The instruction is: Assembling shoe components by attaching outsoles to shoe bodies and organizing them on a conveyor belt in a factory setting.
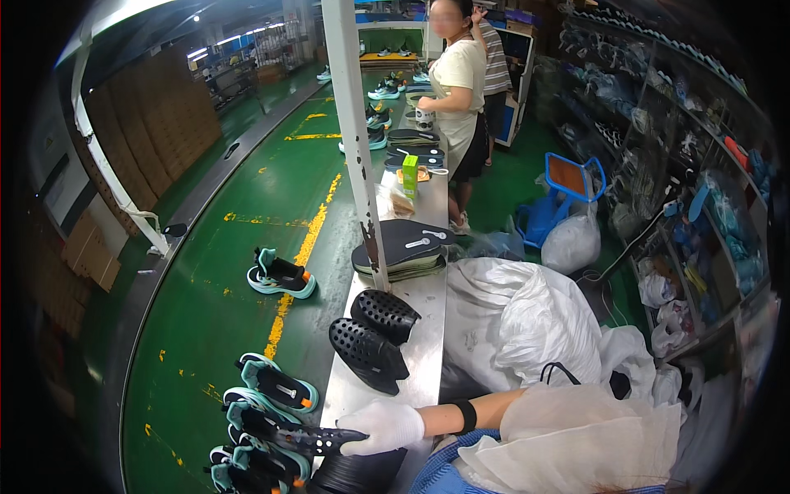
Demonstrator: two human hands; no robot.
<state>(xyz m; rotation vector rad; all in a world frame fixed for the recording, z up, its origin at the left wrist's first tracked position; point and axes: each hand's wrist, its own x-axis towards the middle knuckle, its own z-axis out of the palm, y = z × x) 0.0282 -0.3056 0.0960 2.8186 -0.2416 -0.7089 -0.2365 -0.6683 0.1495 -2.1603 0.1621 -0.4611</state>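
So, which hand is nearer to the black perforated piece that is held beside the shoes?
Right. The white-gloved right hand grips one end of the black perforated piece. The left hand is out of view, so I cannot place it.

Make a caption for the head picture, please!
A white-gloved right hand grips a black perforated shoe insert near black-and-mint sneakers on a green conveyor belt.

- right hand (368, 429) in a white knitted glove (401, 423)
- black band (467, 416) round the forearm
- loose, thin cream cloth (568, 440)
- finely lined blue garment (444, 471)
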